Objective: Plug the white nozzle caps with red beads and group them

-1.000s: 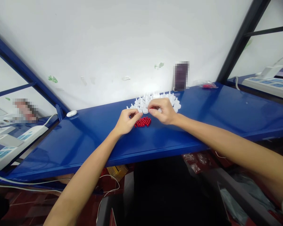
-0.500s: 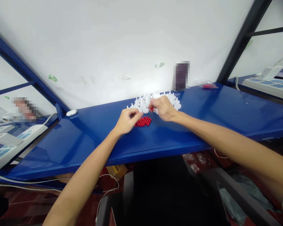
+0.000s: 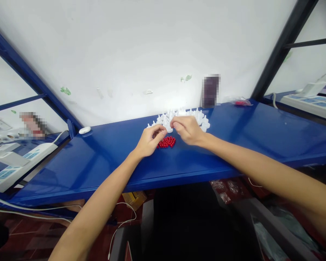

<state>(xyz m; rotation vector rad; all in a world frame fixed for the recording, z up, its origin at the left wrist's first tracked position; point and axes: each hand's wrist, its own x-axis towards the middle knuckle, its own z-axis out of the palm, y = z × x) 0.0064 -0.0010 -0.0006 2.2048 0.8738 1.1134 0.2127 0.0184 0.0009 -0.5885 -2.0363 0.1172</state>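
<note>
A cluster of small white plastic caps lies on the blue shelf by the white wall. Just in front of it sits a little heap of red beads. My left hand is curled at the heap's left edge, fingertips pinched on a white cap. My right hand hovers over the heap's right side, fingers pinched close to the left hand's; what they hold is too small to make out.
A white oval object rests at the shelf's back left. A blurred dark item leans on the wall, with a clear bag of red bits beside it. White power strips lie far left, another far right. Cables hang below.
My right hand has drawn back from the white caps toward my left hand; the two hands now meet above the red beads. The view has shifted slightly downward.
</note>
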